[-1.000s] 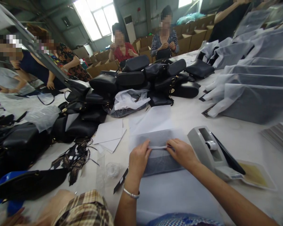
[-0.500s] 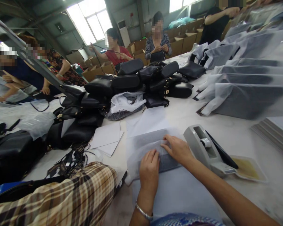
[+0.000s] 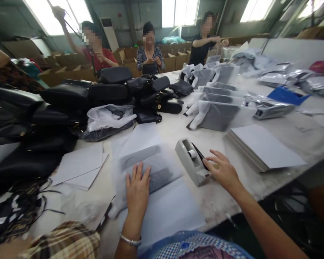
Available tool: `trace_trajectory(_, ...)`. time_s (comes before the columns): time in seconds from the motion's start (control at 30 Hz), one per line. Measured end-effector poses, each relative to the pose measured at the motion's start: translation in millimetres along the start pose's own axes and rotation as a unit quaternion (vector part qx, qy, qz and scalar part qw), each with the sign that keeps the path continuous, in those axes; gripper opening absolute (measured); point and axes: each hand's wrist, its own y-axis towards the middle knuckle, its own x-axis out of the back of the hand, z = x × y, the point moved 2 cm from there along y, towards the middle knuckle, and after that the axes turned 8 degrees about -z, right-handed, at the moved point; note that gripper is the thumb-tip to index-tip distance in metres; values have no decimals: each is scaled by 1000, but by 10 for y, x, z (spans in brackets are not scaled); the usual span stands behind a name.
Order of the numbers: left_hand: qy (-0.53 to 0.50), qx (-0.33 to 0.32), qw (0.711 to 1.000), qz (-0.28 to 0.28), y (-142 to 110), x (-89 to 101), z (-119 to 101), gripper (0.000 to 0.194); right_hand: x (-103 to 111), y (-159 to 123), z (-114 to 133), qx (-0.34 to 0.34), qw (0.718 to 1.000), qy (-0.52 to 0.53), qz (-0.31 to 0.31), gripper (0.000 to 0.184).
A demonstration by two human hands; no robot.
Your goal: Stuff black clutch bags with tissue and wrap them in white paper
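Observation:
My left hand [image 3: 138, 189] lies flat with fingers spread on a dark, flat item wrapped in translucent white tissue paper [image 3: 162, 172]. More white paper [image 3: 172, 207] lies beneath it and stretches toward me. My right hand [image 3: 224, 171] is held over the front end of a grey tape dispenser [image 3: 184, 158], its fingers apart. The thumb and index finger are close to the cutting end; whether they touch the tape cannot be made out. A roll of tape [image 3: 191, 154] sits in the dispenser, with a black strip along its right side.
Black handbags [image 3: 108, 92] are piled at the left and back. White sheets [image 3: 81, 162] lie left of the wrapped item, a board stack [image 3: 267, 145] at right. Tissue-wrapped bags [image 3: 218, 115] stand behind the dispenser. A co-worker's plaid garment [image 3: 70, 239] is at lower left; others work across the table.
My right hand has left the wrapped item and moved right to the tape dispenser, its fingers opening. My left hand now lies flat on the wrapping. The view has turned right.

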Motion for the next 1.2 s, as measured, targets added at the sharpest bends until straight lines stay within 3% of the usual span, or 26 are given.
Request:
trace_trajectory(0.13,4,-5,1000,-8,-14,16,-10,40,-124,-206,-116,-88,993,53,53,32)
trace_trajectory(0.27,5,-5,1000,-12,-15,48,-24,40,-151,-239,-39,-194,963,175,67,30)
trace_trajectory(0.43,-1,-5,1000,-14,-16,48,-22,39,92,-384,157,-196,958,210,-9,28)
trace_trajectory(0.6,-1,-5,1000,-12,-26,19,-10,39,370,-628,235,-231,945,230,-25,27)
trace_trajectory(0.73,-5,-1,1000,-17,-33,-1,0,39,444,-742,184,-326,893,308,45,36)
trace_trajectory(0.83,-17,2,1000,-20,-34,-9,3,39,388,-846,101,-407,834,363,84,44)
trace_trajectory(0.9,-23,5,999,-22,-33,-13,4,39,313,-915,41,-428,816,374,105,47)
trace_trajectory(1.0,-22,3,999,-23,-35,-18,7,39,185,-960,-43,-407,832,363,101,47)
trace_trajectory(1.2,-13,-3,1000,-25,-30,-14,11,39,80,-921,-156,-286,936,185,86,43)
